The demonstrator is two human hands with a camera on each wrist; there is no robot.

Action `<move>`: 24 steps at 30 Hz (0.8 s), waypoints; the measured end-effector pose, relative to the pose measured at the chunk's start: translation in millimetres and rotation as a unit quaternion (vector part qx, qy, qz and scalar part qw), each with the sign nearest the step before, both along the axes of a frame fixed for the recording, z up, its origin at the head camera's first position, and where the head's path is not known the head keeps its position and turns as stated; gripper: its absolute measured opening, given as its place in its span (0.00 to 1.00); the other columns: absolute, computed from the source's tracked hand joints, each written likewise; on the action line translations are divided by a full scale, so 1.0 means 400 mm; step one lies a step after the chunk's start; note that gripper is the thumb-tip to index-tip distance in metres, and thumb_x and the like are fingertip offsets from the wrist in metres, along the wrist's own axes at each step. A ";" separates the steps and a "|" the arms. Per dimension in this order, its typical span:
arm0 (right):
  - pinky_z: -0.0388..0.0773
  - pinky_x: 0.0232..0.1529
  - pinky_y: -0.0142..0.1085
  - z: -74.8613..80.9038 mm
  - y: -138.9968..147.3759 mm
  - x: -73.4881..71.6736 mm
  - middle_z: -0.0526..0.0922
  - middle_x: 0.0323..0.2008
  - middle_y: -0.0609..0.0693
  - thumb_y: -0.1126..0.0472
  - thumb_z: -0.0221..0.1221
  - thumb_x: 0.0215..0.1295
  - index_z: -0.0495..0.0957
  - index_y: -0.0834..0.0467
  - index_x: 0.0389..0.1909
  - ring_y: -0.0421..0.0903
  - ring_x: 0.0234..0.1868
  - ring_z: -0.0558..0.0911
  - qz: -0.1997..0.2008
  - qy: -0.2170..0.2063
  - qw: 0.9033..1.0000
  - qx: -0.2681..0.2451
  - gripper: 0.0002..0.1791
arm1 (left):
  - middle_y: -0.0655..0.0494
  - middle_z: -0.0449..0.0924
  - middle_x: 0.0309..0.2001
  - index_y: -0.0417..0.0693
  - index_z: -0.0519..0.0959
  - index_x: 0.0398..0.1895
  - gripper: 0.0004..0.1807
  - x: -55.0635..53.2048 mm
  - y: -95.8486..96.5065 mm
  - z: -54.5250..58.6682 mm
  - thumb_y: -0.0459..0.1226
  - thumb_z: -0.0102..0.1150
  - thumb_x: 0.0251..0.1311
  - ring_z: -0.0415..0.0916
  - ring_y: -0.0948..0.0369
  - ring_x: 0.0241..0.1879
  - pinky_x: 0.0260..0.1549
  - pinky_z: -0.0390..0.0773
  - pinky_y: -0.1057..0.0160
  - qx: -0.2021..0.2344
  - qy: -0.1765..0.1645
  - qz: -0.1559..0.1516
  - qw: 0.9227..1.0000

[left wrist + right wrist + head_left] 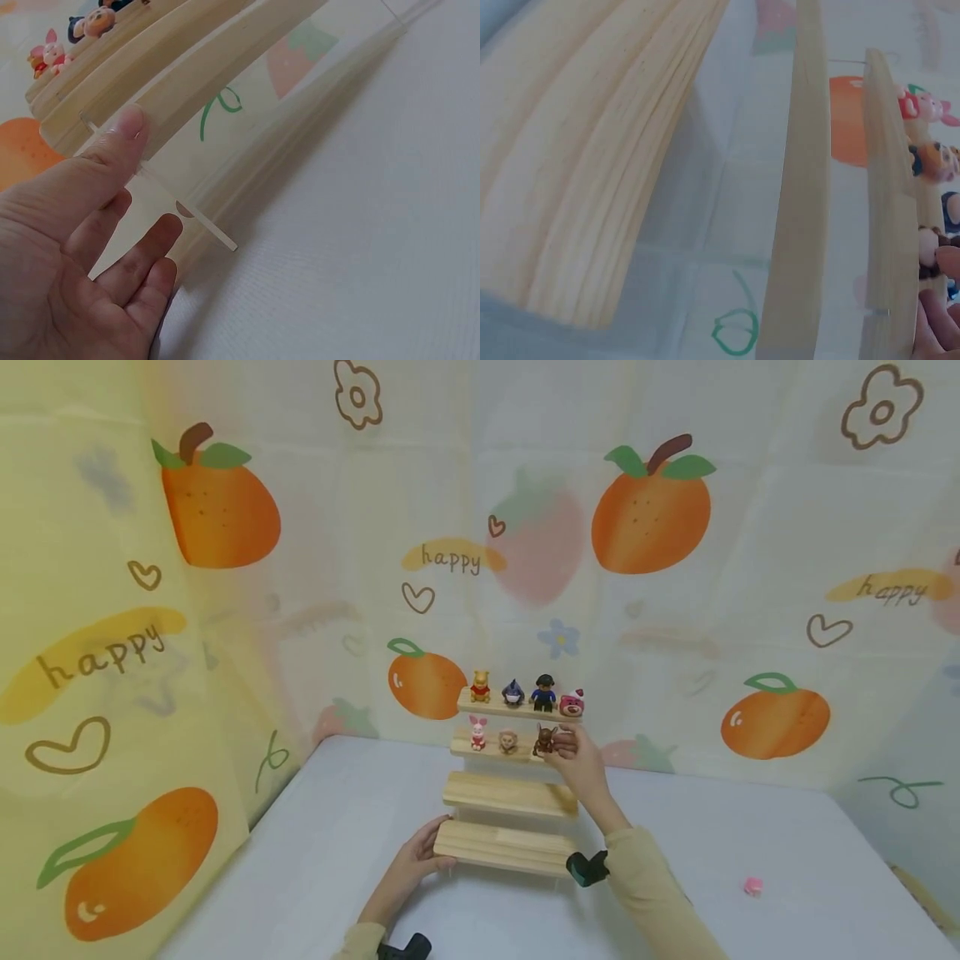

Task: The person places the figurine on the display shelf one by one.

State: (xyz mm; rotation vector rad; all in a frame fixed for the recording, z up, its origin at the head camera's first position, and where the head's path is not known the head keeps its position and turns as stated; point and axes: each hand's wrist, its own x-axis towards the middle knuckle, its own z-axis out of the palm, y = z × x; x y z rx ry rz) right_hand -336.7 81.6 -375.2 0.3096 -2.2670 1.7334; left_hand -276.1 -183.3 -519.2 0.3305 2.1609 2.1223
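A stepped wooden display stand (510,795) with clear side supports stands on the table, holding small figurines on its two upper tiers. My left hand (412,856) grips the left end of the lowest tier, its thumb (127,127) on the wood and the other fingers near the clear support. At the right of the second tier, my right hand (585,764) holds a dark brown figurine (543,740) with its fingertips. Beside that figurine are a tan round-faced figurine (508,742) and a pink piglet figurine (477,734). The right wrist view shows only part of this hand at its edge.
Along the top tier stand a yellow bear in red (481,687), a blue donkey (513,693), a dark-haired figure in blue (543,693) and a pink bear (572,703). A small pink object (753,886) lies on the white table (720,827) at right. Printed cloth hangs behind.
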 end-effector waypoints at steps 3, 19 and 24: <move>0.69 0.53 0.45 0.001 0.023 0.017 0.72 0.45 0.71 0.79 0.54 0.52 0.61 0.76 0.53 0.63 0.48 0.72 0.023 0.000 1.000 -0.017 0.25 | 0.39 0.58 0.62 0.37 0.55 0.65 0.44 -0.003 0.001 0.000 0.39 0.66 0.46 0.62 0.49 0.57 0.52 0.68 0.60 0.000 0.001 -0.003 1.000; 0.76 0.37 0.24 -0.086 0.334 0.089 0.80 0.38 0.57 0.65 0.60 0.56 0.75 0.65 0.42 0.44 0.39 0.78 -0.027 0.108 0.991 0.068 0.13 | 0.37 0.59 0.61 0.38 0.57 0.64 0.40 0.006 -0.007 -0.002 0.40 0.64 0.49 0.64 0.49 0.56 0.50 0.71 0.60 -0.022 0.037 0.003 0.999; 0.78 0.33 0.34 -0.173 0.492 0.136 0.79 0.40 0.58 0.61 0.60 0.57 0.76 0.62 0.41 0.49 0.41 0.76 -0.111 0.053 0.979 0.165 0.12 | 0.38 0.58 0.62 0.38 0.56 0.65 0.43 0.001 0.004 0.002 0.41 0.66 0.46 0.61 0.48 0.58 0.53 0.67 0.58 -0.020 0.007 0.006 1.000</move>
